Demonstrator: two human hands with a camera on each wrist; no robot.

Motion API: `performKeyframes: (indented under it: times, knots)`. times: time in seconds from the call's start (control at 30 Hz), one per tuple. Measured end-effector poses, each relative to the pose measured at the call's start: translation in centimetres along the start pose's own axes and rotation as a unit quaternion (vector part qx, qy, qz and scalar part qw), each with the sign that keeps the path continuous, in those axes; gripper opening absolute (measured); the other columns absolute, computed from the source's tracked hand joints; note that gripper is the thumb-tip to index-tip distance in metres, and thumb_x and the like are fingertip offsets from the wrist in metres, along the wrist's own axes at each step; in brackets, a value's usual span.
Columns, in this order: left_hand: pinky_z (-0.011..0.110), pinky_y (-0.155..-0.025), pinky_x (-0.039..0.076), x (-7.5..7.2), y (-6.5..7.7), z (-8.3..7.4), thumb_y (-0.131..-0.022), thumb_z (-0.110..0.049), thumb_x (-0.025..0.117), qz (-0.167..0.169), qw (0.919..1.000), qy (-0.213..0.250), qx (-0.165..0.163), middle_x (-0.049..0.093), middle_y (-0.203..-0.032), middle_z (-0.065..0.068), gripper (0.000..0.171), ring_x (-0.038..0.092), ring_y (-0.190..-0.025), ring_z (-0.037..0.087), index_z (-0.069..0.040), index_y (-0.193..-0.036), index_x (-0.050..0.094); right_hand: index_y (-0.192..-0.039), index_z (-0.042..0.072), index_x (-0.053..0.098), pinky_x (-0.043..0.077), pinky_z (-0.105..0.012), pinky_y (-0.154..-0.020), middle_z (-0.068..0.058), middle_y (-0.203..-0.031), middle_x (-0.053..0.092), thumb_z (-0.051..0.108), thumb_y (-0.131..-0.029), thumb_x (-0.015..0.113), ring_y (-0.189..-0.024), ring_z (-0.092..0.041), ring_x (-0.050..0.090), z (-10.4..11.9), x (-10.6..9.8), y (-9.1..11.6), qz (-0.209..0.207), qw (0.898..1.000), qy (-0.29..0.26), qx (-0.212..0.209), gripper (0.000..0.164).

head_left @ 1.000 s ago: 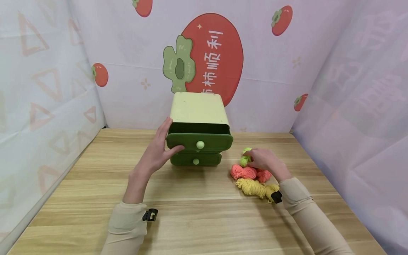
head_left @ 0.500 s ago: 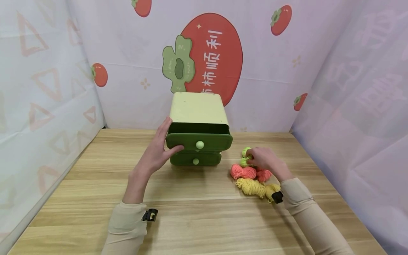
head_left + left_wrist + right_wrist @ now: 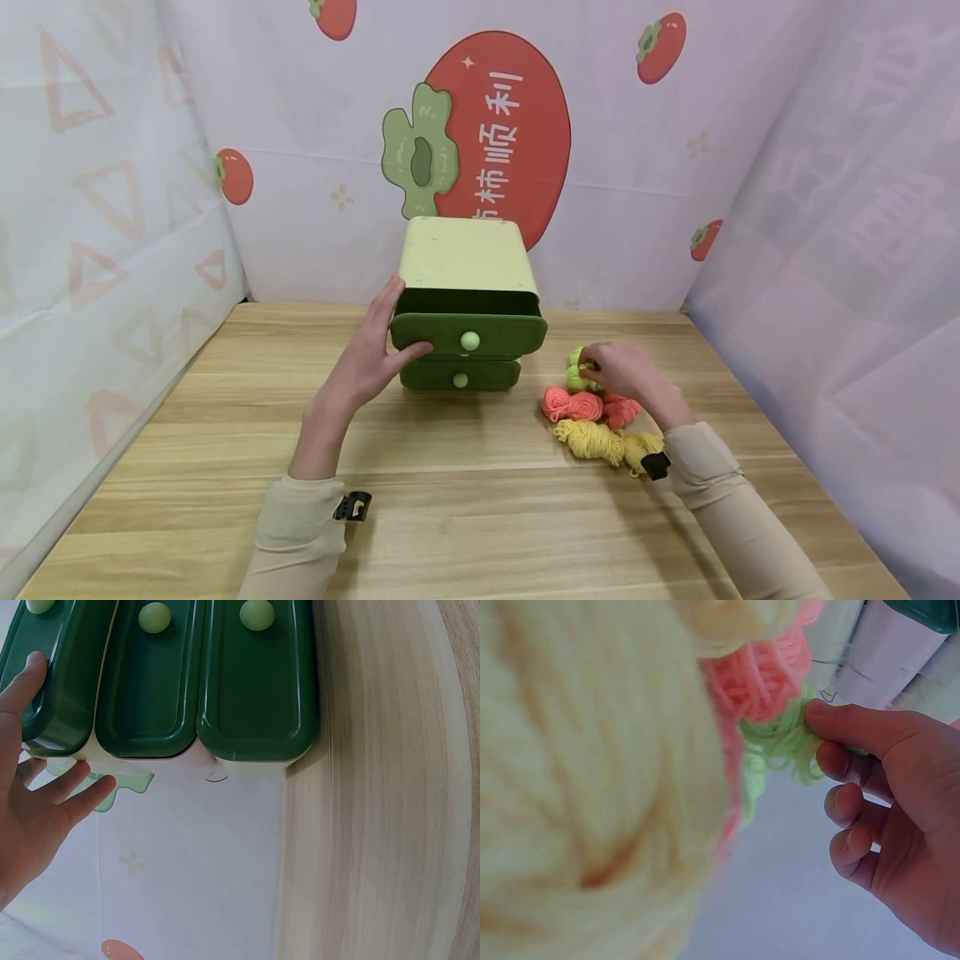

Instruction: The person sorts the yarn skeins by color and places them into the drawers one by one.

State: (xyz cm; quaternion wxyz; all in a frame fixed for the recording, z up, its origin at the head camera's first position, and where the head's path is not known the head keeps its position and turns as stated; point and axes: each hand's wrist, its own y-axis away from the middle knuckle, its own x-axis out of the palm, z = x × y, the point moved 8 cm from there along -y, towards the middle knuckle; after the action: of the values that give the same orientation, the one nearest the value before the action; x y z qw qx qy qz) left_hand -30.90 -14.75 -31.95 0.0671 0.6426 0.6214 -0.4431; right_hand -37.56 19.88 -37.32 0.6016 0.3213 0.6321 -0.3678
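Observation:
A small cream cabinet (image 3: 468, 254) with dark green drawers stands at the back of the table. Its top drawer (image 3: 495, 335) is pulled out. My left hand (image 3: 362, 354) rests against the cabinet's left side, straight fingers along the side and thumb on the drawer front; the left wrist view shows those fingers (image 3: 71, 784) spread. To the cabinet's right, my right hand (image 3: 621, 369) pinches a light green yarn skein (image 3: 787, 739) between thumb and forefinger, the other fingers loosely curled. Part of that skein is hidden behind the hand in the head view.
Coral yarn skeins (image 3: 573, 405) and yellow yarn skeins (image 3: 590, 442) lie just in front of the green one. The wooden table (image 3: 465, 525) runs up to a patterned cloth backdrop (image 3: 300, 225), with cloth on both sides too.
My right hand has lifted a little and shifted slightly away, its fingers now pinching the green yarn. My left hand and the drawer have stayed put.

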Motion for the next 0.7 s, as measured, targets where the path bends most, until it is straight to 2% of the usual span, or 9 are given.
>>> performKeyframes:
  times: [0.47,0.7]
  knots:
    - [0.052,-0.123,0.025,0.0,0.0,0.1,-0.088,-0.044,0.073,0.002,0.9999,0.009,-0.011,0.005,-0.168,-0.005,0.100,0.011,-0.155,0.022,-0.026,-0.161,0.008,-0.095,0.019,0.073,0.047,-0.031,-0.049,0.004,-0.081,0.073,0.026,-0.090,0.074,-0.065,-0.011,0.064,1.4,-4.1,0.9,-0.106,0.994,-0.003,-0.032,0.009]
    - [0.052,-0.123,0.025,0.1,0.0,0.1,-0.088,-0.044,0.073,0.003,0.9999,0.007,-0.009,0.006,-0.168,-0.005,0.099,0.011,-0.155,0.021,-0.025,-0.161,0.008,-0.100,0.018,0.073,0.047,-0.032,-0.048,0.003,-0.082,0.072,0.023,-0.091,0.072,-0.062,-0.010,0.062,2.1,-6.1,1.3,-0.144,0.989,0.002,-0.037,0.010]
